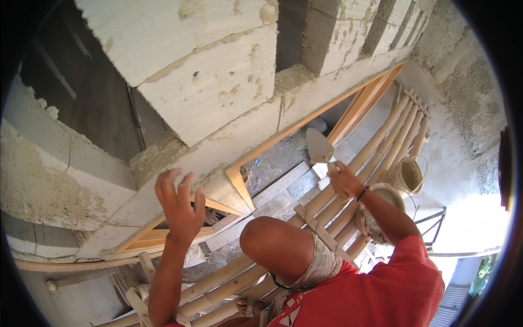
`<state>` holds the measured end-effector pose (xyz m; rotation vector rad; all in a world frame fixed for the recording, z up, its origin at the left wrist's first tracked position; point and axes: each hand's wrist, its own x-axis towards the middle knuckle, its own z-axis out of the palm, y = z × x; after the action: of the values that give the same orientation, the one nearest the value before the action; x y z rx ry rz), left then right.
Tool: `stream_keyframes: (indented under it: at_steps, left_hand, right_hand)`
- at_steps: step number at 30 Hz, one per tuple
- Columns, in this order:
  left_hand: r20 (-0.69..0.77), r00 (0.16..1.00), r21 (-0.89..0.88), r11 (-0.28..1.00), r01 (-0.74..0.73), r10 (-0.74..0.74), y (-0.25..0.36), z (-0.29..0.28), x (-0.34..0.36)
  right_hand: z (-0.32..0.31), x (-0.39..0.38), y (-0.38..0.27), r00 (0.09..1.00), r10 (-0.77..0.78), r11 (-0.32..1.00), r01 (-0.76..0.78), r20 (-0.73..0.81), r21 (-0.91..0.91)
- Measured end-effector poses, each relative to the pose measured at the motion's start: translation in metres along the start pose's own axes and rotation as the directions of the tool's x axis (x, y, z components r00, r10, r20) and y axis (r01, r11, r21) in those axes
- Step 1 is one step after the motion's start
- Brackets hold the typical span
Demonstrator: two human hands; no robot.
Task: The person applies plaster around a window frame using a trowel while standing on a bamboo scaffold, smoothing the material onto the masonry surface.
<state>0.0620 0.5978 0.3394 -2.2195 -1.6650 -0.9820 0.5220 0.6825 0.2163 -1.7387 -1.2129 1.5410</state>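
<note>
Rough R wall [474,76]; wd frame [360,111]; grey flr [275,163]; bright lt [471,223]

Trowel handle [331,167] mostly hidden by right hand [344,181], nearer bucket [361,223] partly behind forearm [385,211]

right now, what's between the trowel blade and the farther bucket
In the head view, long round poles show between the trowel blade and the farther bucket.

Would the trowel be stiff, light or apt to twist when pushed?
The trowel looks broad, flat and unbent, so probably stiff. The right grip alone holds it up, so likely fairly light. Most of it juts past that grip, so pushing an edge might twist it.
</note>
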Motion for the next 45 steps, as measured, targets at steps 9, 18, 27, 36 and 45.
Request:
stream_keyframes:
  at_steps: [9,18,27,36,45]
  left_hand:
    - [-0.114,0.956,0.324,0.92,-0.221,0.27,0.055,-0.013,0.119]
    - [-0.048,0.993,0.601,0.797,-0.056,0.106,0.048,0.015,0.173]
    - [-0.087,0.988,0.505,0.861,-0.066,0.127,0.045,0.021,0.174]
    - [-0.15,0.966,0.365,0.92,-0.143,0.209,0.034,0.031,0.178]
    - [-0.249,0.925,0.393,0.903,-0.175,0.287,0.025,0.036,0.176]
  right_hand:
    - [-0.089,0.082,-0.063,0.982,-0.083,0.992,0.097,-0.171,0.077]
    - [-0.021,0.014,-0.071,0.945,0.024,0.864,0.145,0.326,-0.482]
    - [0.018,-0.029,-0.033,0.92,0.19,0.758,0.084,0.342,-0.647]
    - [0.013,-0.116,0.075,0.986,0.152,0.569,-0.031,0.068,-0.822]
    - [0.042,-0.131,0.132,0.974,0.211,0.339,-0.157,-0.088,-0.927]
